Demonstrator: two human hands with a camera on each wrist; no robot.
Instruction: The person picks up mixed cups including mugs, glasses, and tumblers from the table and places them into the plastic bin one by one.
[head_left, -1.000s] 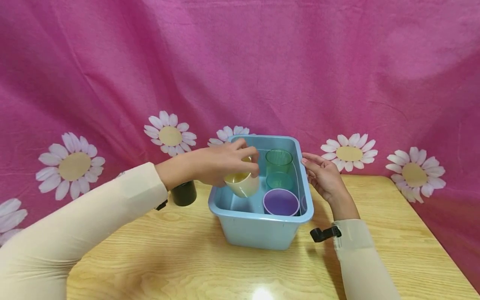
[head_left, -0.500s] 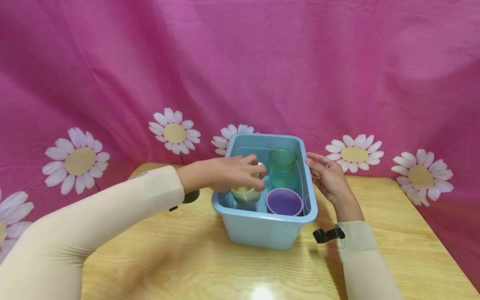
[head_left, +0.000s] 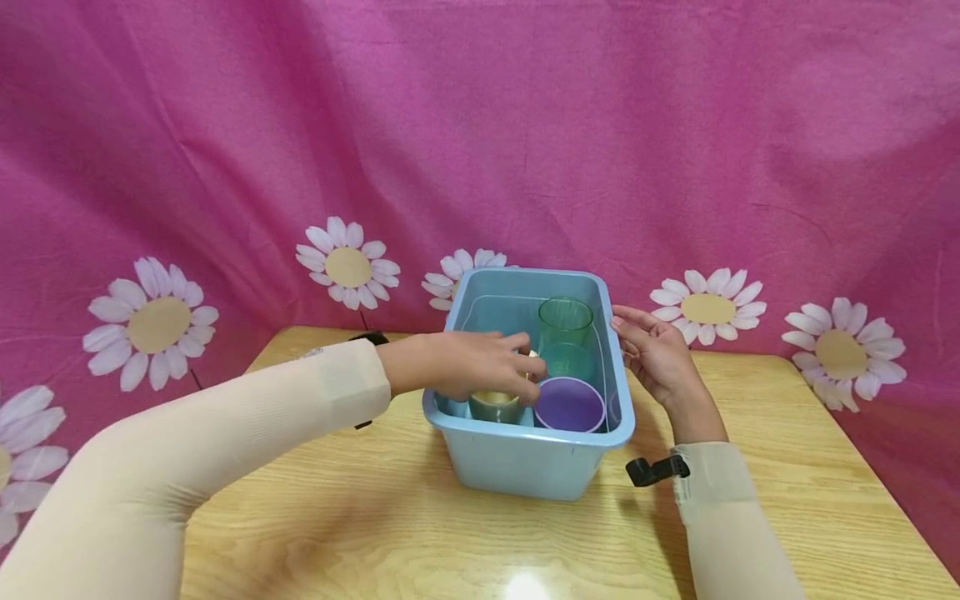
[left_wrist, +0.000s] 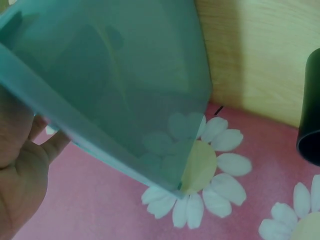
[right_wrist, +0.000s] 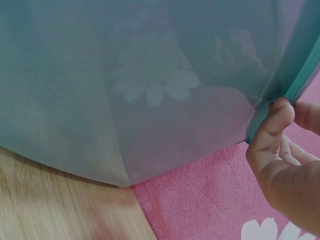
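Note:
In the head view my left hand (head_left: 480, 367) reaches over the left wall of a light blue plastic basin (head_left: 517, 462). Its fingers curl over the rim of a cream cup with a yellow inside (head_left: 495, 408), low in the basin's near left corner; the hand covers much of the cup. Beside it stands a purple cup (head_left: 568, 406), with a clear green cup (head_left: 566, 333) behind. My right hand (head_left: 656, 354) pinches the basin's right rim. The right wrist view has the right thumb (right_wrist: 281, 115) against that rim.
A black cup (left_wrist: 312, 110) stands on the wooden table (head_left: 337, 508) left of the basin, mostly hidden behind the left forearm in the head view. A pink curtain with daisies (head_left: 600, 150) hangs right behind the table.
My left hand has brought the cream cup down and slightly toward me into the basin's near left corner. The forearm now covers most of the black cup. My right hand keeps its hold.

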